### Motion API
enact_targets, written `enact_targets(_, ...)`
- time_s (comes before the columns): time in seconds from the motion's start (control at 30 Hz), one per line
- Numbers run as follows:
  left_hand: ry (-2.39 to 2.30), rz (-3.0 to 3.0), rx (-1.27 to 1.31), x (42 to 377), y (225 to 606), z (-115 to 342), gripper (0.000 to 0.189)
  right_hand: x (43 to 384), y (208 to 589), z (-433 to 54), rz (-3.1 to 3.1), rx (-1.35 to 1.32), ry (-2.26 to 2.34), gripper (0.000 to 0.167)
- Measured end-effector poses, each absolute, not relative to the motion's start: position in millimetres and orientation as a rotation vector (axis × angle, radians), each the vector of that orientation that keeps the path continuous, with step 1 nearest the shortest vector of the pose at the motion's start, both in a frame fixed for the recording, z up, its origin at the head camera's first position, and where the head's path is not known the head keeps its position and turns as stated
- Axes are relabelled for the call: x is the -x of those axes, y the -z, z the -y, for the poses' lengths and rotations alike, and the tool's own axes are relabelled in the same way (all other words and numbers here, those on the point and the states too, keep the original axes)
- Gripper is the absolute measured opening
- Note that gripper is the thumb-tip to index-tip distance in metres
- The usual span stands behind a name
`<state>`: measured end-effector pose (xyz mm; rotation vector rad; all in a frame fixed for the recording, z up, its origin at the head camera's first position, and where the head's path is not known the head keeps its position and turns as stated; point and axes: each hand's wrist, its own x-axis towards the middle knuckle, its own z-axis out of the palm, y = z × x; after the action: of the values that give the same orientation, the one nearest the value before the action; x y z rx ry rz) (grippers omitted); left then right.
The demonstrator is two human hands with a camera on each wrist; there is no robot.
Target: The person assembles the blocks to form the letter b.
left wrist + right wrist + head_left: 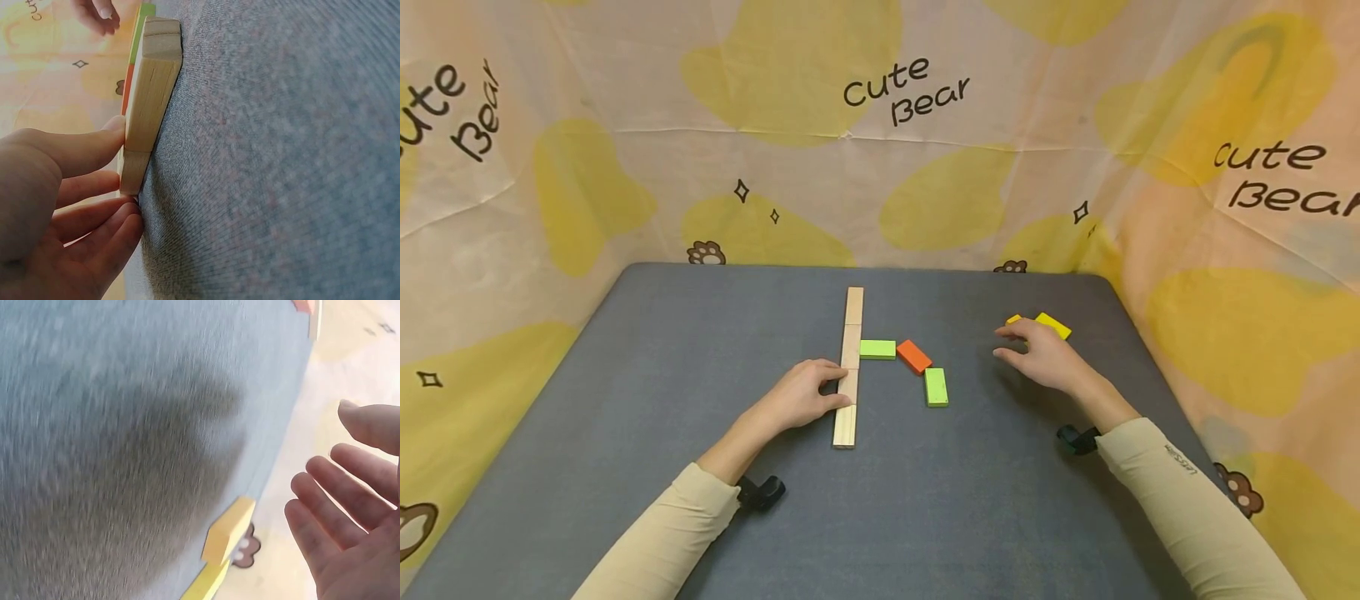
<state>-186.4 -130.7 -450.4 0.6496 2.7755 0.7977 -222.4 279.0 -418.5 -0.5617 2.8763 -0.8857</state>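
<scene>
A straight row of plain wooden blocks (852, 346) lies end to end on the grey table. My left hand (805, 393) rests at the left side of this row, thumb and fingertips touching it; in the left wrist view the wooden block (150, 94) is by the thumb. From the row's right side run a green block (877, 350), an orange block (914, 357) and another green block (936, 387). My right hand (1041, 354) hovers with loosely extended fingers near a yellow block (1054, 326) and an orange-yellow block (229, 530), holding nothing.
The grey table (722, 333) has rounded far corners. A printed cloth (820, 200) hangs behind it and along both sides. Dark wrist-worn devices sit below each wrist, one at the left (762, 492) and one at the right (1078, 439).
</scene>
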Motion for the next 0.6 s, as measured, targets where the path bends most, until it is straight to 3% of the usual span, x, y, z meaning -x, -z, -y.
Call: enact_targets(0.6, -0.794, -2.777, -0.641, 186.8, 450.2, 130.4, 0.053, 241.2, 431.4, -317.6, -2.940, 0.330, 0.922, 0.046)
